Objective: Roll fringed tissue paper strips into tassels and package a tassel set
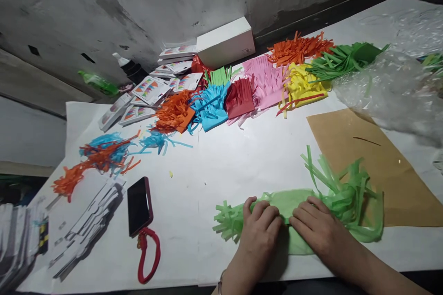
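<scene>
Head view: both hands press flat on thin fringed green tissue paper [311, 207].

Craft workshop: fringed paper piles [242, 87], packaging cards [150, 90], bare stained wall [138, 4]

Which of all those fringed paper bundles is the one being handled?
The light green fringed paper at the near table edge: the left hand and right hand press on it, while the other colours lie untouched by the wall.
</scene>
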The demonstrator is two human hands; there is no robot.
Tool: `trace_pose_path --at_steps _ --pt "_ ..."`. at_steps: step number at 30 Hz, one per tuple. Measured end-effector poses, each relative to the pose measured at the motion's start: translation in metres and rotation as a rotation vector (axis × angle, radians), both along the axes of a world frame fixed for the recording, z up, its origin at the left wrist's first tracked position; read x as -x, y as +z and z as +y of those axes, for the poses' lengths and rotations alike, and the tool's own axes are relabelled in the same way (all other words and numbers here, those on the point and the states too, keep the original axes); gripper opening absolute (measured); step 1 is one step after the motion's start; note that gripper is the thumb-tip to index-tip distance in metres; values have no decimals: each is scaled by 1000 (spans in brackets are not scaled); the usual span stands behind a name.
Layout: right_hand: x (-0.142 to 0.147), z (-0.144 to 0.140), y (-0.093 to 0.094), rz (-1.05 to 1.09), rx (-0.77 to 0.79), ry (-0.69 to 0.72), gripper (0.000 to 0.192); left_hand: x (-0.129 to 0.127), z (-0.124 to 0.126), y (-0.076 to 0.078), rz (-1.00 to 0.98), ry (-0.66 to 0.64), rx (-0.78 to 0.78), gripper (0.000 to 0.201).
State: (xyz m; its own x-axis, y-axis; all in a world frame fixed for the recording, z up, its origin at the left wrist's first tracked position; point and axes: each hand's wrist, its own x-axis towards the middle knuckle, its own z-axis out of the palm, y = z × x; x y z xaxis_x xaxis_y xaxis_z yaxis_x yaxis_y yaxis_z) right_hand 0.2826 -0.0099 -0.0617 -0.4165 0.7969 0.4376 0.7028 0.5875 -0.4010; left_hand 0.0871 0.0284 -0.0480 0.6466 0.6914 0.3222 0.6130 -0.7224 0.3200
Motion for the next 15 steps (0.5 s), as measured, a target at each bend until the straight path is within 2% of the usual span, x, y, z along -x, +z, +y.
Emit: trace_pose_path --at_steps 6,9,15 --pt "-31 -13 -9 122 17 -12 38 2 0 -8 13 28 12 16" --pt "-31 -16 -9 127 38 -33 30 2 -1 -8 54 21 33 13" --pt "-12 -15 1 138 69 -297 23 -8 -3 5 148 81 143 14"
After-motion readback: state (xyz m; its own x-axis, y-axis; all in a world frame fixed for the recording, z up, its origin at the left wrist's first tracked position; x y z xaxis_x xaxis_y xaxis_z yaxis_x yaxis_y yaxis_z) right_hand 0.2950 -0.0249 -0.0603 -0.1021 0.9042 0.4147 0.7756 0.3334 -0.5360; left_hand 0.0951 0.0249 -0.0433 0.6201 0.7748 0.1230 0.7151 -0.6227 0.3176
